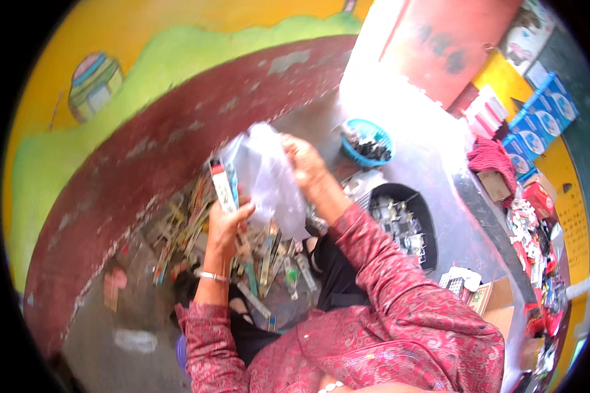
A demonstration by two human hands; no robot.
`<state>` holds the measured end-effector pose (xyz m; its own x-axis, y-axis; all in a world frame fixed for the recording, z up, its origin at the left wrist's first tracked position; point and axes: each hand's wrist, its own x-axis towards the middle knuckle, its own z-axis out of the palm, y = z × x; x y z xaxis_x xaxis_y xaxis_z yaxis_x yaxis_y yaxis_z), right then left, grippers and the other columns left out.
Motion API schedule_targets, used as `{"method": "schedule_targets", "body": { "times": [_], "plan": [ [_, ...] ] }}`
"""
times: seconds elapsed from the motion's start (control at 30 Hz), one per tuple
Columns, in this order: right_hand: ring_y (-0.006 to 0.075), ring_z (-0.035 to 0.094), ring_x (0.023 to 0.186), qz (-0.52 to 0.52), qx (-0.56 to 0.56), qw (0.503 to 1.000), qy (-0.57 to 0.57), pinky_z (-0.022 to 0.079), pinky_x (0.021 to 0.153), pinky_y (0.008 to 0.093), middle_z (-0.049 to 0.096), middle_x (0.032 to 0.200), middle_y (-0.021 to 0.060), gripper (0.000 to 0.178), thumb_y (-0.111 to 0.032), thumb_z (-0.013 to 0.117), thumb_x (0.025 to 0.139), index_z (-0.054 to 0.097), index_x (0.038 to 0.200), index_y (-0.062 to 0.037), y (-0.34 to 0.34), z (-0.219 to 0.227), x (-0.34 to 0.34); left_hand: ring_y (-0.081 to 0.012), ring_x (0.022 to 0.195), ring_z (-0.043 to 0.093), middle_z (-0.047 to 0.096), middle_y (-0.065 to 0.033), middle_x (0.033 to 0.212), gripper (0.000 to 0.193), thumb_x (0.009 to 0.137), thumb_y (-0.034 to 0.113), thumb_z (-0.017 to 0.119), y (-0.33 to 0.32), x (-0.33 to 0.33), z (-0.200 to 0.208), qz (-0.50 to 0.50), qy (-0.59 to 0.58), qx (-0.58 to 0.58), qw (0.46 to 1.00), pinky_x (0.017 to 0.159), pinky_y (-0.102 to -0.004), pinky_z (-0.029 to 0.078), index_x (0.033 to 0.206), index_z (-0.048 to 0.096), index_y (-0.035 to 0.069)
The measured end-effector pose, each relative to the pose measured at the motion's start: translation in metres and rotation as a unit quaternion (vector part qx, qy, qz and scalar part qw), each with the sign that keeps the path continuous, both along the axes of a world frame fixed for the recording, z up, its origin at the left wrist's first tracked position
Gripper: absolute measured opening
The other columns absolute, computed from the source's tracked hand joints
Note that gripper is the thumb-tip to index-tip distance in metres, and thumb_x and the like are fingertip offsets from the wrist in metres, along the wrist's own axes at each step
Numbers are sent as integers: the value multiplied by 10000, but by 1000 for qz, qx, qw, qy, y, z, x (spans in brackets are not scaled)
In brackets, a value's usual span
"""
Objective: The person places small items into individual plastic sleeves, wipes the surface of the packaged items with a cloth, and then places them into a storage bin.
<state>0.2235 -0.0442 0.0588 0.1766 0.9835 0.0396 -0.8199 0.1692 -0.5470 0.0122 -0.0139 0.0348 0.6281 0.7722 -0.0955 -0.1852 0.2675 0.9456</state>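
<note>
My left hand is closed around a narrow flat package, mostly white with a red and dark end, held upright. A bluish strip shows right beside it, partly behind the bag. In front of me my right hand grips the upper edge of a clear plastic bag, which hangs down between both hands. Whether anything is inside the bag I cannot tell. Below, on the floor around my feet, lies a loose pile of similar narrow packages, partly hidden by the bag and my arms.
A blue basket with dark and pale small items stands ahead to the right. Nearer is a black tub of small packaged pieces. An open cardboard box and heaped goods line the right side. A painted wall curves along the left.
</note>
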Motion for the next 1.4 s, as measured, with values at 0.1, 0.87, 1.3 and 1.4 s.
{"method": "schedule_targets", "body": {
  "times": [0.1, 0.87, 1.3, 1.4],
  "plan": [
    [127, 581, 673, -192, -108, 969, -114, 497, 632, 258, 604, 778, 49, 74, -10, 566, 796, 577, 869, -4, 6, -5, 2, -87, 450, 471, 540, -6, 628, 227, 675, 123, 709, -2, 8, -4, -15, 61, 19, 998, 405, -227, 383, 830, 568, 34],
    [283, 487, 1113, -126, -8, 679, -723, 390, 937, 365, 511, 1166, 187, 686, -264, 748, 660, 469, 1230, -5, -21, -15, -43, -79, 431, 485, 519, -8, 567, 99, 801, 63, 612, 47, -25, -21, 112, -174, -370, 906, 395, -189, 461, 837, 521, 52],
    [195, 635, 733, -332, -31, 554, -763, 500, 649, 282, 646, 911, 99, 417, 31, 501, 714, 589, 1096, -110, -8, -19, -23, -43, 480, 492, 516, 9, 667, 214, 796, 26, 614, 29, -16, -18, 88, -4, -208, 974, 394, -169, 409, 982, 509, 31],
    [275, 619, 779, -280, -41, 447, -848, 500, 674, 334, 628, 915, 121, 345, -31, 516, 732, 608, 1040, -154, -19, -6, -38, -39, 486, 493, 520, 4, 676, 223, 803, 23, 591, 35, -24, -22, 81, -74, -282, 953, 399, -167, 424, 1009, 506, 29]
  ]
}}
